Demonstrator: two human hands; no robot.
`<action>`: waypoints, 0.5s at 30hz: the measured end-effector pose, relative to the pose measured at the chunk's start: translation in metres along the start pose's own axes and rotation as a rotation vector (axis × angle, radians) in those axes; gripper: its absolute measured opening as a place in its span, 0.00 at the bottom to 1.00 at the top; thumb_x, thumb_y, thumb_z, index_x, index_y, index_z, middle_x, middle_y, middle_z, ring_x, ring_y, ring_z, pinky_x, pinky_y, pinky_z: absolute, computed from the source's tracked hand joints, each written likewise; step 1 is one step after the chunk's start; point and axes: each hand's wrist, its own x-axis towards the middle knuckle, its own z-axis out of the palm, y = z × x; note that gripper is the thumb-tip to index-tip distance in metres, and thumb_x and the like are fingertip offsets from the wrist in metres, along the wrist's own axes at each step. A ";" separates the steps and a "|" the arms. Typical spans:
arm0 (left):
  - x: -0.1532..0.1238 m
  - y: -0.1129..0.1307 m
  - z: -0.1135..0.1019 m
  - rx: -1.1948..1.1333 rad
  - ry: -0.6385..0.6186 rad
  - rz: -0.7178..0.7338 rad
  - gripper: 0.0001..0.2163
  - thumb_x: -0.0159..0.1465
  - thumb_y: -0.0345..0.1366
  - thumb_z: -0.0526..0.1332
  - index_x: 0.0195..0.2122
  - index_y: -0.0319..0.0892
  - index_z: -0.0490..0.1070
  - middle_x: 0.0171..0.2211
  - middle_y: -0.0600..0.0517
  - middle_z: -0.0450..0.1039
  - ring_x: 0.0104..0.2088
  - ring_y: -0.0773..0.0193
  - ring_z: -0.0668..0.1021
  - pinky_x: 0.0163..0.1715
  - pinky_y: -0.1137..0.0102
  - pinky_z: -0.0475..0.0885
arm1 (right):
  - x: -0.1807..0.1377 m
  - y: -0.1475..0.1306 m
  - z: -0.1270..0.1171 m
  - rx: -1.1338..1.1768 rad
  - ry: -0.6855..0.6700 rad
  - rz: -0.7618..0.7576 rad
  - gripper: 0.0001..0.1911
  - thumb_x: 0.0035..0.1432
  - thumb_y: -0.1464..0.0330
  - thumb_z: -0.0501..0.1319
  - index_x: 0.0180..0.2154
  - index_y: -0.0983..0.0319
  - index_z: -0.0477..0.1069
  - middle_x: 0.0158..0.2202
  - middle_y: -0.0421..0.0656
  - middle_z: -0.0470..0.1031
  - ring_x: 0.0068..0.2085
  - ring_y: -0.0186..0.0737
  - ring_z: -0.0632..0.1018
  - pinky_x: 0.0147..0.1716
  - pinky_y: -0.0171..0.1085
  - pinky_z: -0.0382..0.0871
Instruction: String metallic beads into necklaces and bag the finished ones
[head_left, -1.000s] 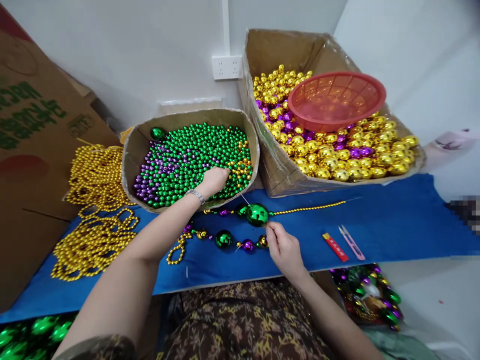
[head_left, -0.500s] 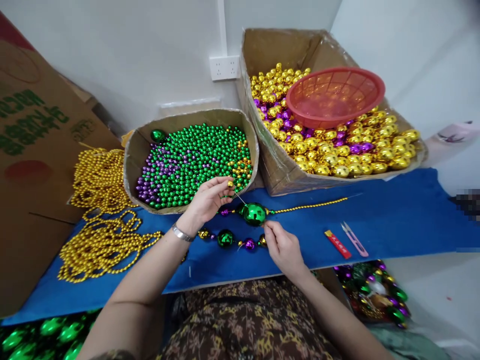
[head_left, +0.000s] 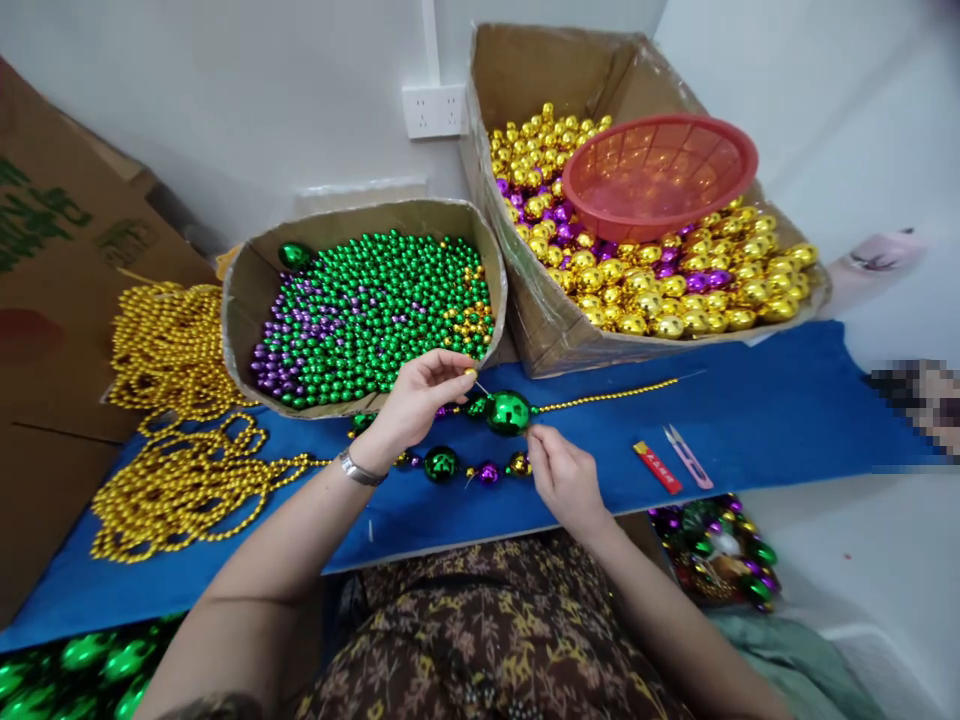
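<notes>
My left hand (head_left: 424,400), with a metal band at the wrist, pinches a small gold bead (head_left: 471,372) above the table's near-middle. From this bead a thin pale line, a thread or needle, runs down to a large shiny green bead (head_left: 508,412). Just below that green bead, my right hand (head_left: 562,475) is closed in a pinch; what its fingertips hold is hidden. Behind the hands lies a string of small gold beads (head_left: 607,396). A strand with a dark green bead (head_left: 441,464) and a purple bead (head_left: 489,473) rests nearer me, between my hands.
A low carton (head_left: 238,345) holds small green, purple and gold beads. In a taller carton (head_left: 555,345) are larger gold and purple beads, with a red basket (head_left: 660,225) on top. Gold bead strands (head_left: 176,490) lie left. Pink thread snips (head_left: 688,458) and a red packet (head_left: 657,467) lie right.
My left hand has brought the gold bead slightly closer to the large green bead, along the thin line. My right hand keeps its pinch. The whole view has shifted a little.
</notes>
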 end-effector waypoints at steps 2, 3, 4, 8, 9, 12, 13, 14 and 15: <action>-0.002 -0.005 0.012 0.053 -0.053 0.035 0.11 0.53 0.36 0.71 0.36 0.40 0.76 0.28 0.53 0.74 0.28 0.70 0.74 0.27 0.76 0.72 | -0.001 0.009 -0.006 0.011 -0.018 0.057 0.10 0.67 0.67 0.49 0.42 0.61 0.68 0.32 0.45 0.77 0.31 0.38 0.78 0.34 0.35 0.71; -0.004 -0.009 0.019 0.067 -0.082 0.042 0.10 0.54 0.37 0.70 0.36 0.40 0.76 0.29 0.52 0.74 0.28 0.70 0.74 0.28 0.75 0.72 | -0.003 0.014 -0.008 0.032 -0.035 0.096 0.10 0.67 0.66 0.49 0.43 0.61 0.67 0.32 0.45 0.77 0.31 0.38 0.78 0.33 0.35 0.71; -0.005 -0.014 0.025 0.077 -0.108 0.045 0.10 0.55 0.38 0.69 0.37 0.40 0.77 0.29 0.52 0.75 0.28 0.70 0.74 0.28 0.75 0.72 | -0.006 0.020 -0.010 0.061 -0.059 0.137 0.10 0.67 0.66 0.49 0.43 0.61 0.67 0.31 0.44 0.77 0.30 0.38 0.78 0.32 0.35 0.71; -0.005 -0.043 0.048 0.157 -0.176 0.084 0.10 0.59 0.42 0.66 0.35 0.40 0.78 0.32 0.49 0.78 0.31 0.65 0.77 0.32 0.71 0.73 | -0.024 0.046 -0.007 0.183 -0.149 0.265 0.10 0.68 0.64 0.48 0.39 0.60 0.65 0.25 0.39 0.74 0.26 0.36 0.76 0.29 0.32 0.69; -0.005 -0.050 0.053 0.194 -0.183 0.116 0.10 0.59 0.42 0.66 0.34 0.40 0.78 0.33 0.48 0.78 0.33 0.64 0.77 0.34 0.69 0.73 | -0.029 0.053 -0.004 0.202 -0.154 0.283 0.10 0.68 0.64 0.48 0.38 0.60 0.65 0.26 0.39 0.74 0.26 0.35 0.76 0.28 0.32 0.69; -0.004 -0.067 0.060 0.341 -0.204 0.233 0.09 0.59 0.41 0.65 0.33 0.41 0.79 0.37 0.46 0.78 0.37 0.60 0.79 0.36 0.67 0.73 | -0.041 0.070 0.001 0.192 -0.148 0.291 0.12 0.67 0.64 0.48 0.36 0.61 0.66 0.30 0.42 0.73 0.29 0.36 0.76 0.29 0.33 0.70; -0.004 -0.068 0.061 0.396 -0.216 0.262 0.08 0.60 0.41 0.64 0.33 0.42 0.79 0.37 0.46 0.78 0.36 0.60 0.79 0.35 0.67 0.73 | -0.043 0.074 0.000 0.164 -0.142 0.288 0.12 0.66 0.64 0.49 0.36 0.62 0.67 0.32 0.44 0.74 0.30 0.37 0.76 0.30 0.34 0.71; -0.004 -0.066 0.062 0.449 -0.231 0.284 0.08 0.61 0.40 0.63 0.33 0.42 0.79 0.36 0.46 0.78 0.35 0.61 0.79 0.35 0.68 0.72 | -0.043 0.076 -0.002 0.128 -0.128 0.290 0.12 0.66 0.65 0.49 0.38 0.62 0.68 0.34 0.45 0.74 0.32 0.38 0.76 0.31 0.35 0.71; -0.004 -0.063 0.063 0.495 -0.246 0.304 0.07 0.61 0.39 0.63 0.34 0.42 0.79 0.34 0.47 0.78 0.34 0.61 0.79 0.34 0.68 0.72 | -0.043 0.076 -0.006 0.091 -0.104 0.296 0.12 0.65 0.65 0.50 0.40 0.63 0.69 0.36 0.46 0.74 0.34 0.39 0.76 0.33 0.37 0.72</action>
